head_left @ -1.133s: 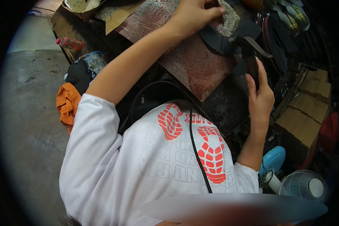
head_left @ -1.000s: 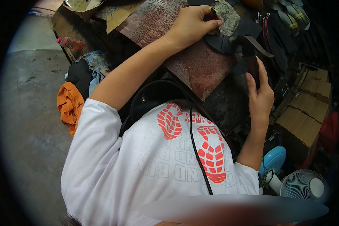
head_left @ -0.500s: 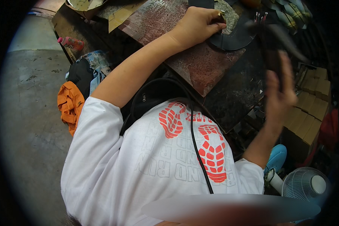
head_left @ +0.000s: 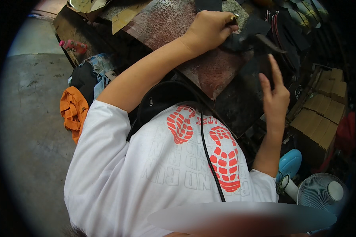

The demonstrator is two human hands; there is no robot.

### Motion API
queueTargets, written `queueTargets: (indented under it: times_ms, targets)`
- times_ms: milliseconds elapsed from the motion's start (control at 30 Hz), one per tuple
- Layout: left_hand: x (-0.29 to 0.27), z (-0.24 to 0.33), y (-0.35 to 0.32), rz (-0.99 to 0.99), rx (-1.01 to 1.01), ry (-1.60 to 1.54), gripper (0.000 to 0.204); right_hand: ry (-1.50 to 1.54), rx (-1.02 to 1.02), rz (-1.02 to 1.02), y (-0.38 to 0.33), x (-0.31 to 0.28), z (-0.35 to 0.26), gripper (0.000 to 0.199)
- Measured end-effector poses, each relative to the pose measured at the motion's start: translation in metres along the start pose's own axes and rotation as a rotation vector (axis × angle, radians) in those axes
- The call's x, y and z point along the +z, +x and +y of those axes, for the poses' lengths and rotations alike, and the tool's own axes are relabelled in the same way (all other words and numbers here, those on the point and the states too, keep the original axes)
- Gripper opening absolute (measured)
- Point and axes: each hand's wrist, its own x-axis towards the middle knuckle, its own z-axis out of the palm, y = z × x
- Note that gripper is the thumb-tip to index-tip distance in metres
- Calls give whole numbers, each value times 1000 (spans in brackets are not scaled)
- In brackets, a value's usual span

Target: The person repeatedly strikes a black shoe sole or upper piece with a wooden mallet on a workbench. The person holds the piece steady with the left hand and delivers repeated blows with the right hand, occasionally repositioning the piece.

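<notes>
My left hand (head_left: 213, 29) is closed, thumb against fingers, on a small punch-like tool with a shiny metal end (head_left: 235, 19). Its lower part is hidden. Under and beside these fingers lies a piece of black sheet material (head_left: 257, 26), on a worn reddish-brown board (head_left: 225, 67). To the right, my right hand (head_left: 276, 96) is closed around the dark handle of a hammer. The blurred, curved hammer head (head_left: 267, 42) hangs just right of my left fingers, over the black material. Much of the handle merges with the dark bench behind it.
Black strips (head_left: 284, 43) stand at the far right of the dark bench (head_left: 241, 104). Brown cardboard boxes (head_left: 316, 122) are stacked at right, above a white fan (head_left: 320, 193) and a blue shoe (head_left: 290, 162). Orange cloth (head_left: 73, 108) and a pink-capped bottle (head_left: 73, 46) lie at left.
My right hand and the hammer have swung left, bringing the head closer to my left hand. The left hand keeps its grip, almost in the same place.
</notes>
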Motion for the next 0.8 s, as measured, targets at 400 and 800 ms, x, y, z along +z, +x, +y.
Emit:
queueTargets:
  times_ms: [400,800]
  targets:
    - [-7,8,4,-136,-590,-575,11,-34,92,-31,-11,4,1,54]
    - [-6,13,5,-40,-424,-380,16,101,203,-68,-10,-13,8,51]
